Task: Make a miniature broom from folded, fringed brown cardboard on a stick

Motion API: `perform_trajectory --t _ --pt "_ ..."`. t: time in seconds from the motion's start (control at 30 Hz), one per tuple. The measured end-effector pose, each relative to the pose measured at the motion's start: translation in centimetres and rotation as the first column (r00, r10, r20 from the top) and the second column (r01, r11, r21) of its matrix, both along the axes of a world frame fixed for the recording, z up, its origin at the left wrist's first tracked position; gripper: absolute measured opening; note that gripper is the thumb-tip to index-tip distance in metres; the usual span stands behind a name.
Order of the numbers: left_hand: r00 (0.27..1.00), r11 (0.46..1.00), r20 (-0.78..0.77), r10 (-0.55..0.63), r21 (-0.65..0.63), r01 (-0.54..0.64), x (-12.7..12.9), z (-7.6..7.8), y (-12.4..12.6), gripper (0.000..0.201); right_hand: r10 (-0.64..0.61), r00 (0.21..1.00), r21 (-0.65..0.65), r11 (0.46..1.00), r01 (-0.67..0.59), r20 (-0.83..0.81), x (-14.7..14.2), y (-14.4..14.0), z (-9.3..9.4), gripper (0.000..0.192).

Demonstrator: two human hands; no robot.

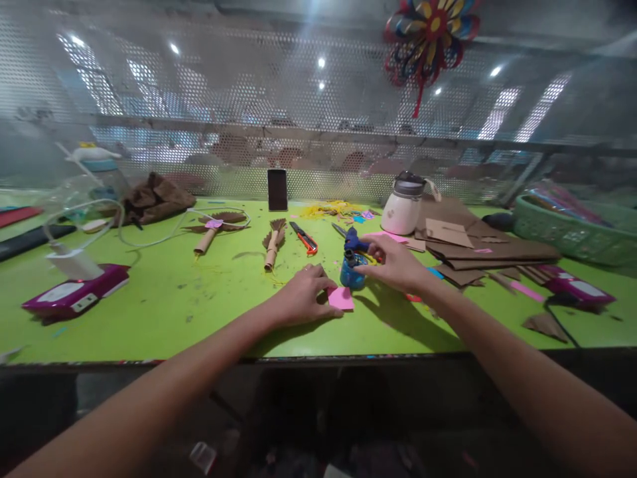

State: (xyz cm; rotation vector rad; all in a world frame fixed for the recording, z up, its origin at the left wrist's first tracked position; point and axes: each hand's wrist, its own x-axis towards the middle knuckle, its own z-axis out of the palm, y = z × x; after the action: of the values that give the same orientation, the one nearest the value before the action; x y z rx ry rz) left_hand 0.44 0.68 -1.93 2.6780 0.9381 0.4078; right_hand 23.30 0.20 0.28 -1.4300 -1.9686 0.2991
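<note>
My left hand point(311, 295) rests low over the table, thumb and fingers pinching the edge of a small pink paper square point(341, 299). To its right stands a small blue jar point(352, 275). Above the jar's mouth is what looks like a blue glue gun point(352, 238), its nozzle end pointing down into the jar. My right hand point(391, 260) has its fingers curled at the glue gun's handle, with the thumb close to the jar rim. A pointed blade, perhaps of scissors, point(339, 230) lies just behind.
Brown paper shapes point(273, 245), an orange cutter point(303, 239) and a phone point(277, 190) are ahead. A white bottle point(402, 207), brown paper sheets point(452, 226) and a green basket point(572, 229) stand right. Purple power strips point(82, 292) sit at both sides.
</note>
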Motion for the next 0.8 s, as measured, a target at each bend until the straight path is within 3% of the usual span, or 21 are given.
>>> perform_trajectory --t 0.07,0.2,0.33,0.53,0.67,0.8 --pt "0.999 0.999 -0.017 -0.032 0.015 0.032 0.2 0.1 0.2 0.05 0.054 0.996 0.009 0.998 -0.055 0.068 -0.8 0.4 1.1 0.052" --pt "0.995 0.995 -0.042 -0.091 0.03 0.093 0.5 0.2 0.5 0.053 0.155 0.987 0.006 0.988 -0.155 0.041 -1.6 1.8 1.8 0.022" --pt "0.992 0.992 -0.01 -0.123 0.017 0.123 1.0 0.4 0.5 0.052 0.147 0.983 -0.006 0.989 -0.149 -0.112 -0.3 2.9 1.5 0.028" --pt "0.99 0.989 0.009 -0.141 -0.037 0.141 1.6 0.5 0.6 0.045 0.113 0.95 0.005 0.993 -0.117 -0.29 0.7 2.7 0.3 0.021" --pt "0.99 0.988 0.009 -0.139 -0.06 0.139 1.6 0.3 0.7 0.045 0.118 0.969 0.032 0.993 -0.114 -0.218 0.0 1.6 0.4 0.012" --pt "0.995 0.992 -0.014 -0.103 -0.076 0.102 1.3 0.2 0.7 0.047 0.094 0.987 0.142 0.987 -0.076 -0.127 -0.4 0.4 0.9 0.006"
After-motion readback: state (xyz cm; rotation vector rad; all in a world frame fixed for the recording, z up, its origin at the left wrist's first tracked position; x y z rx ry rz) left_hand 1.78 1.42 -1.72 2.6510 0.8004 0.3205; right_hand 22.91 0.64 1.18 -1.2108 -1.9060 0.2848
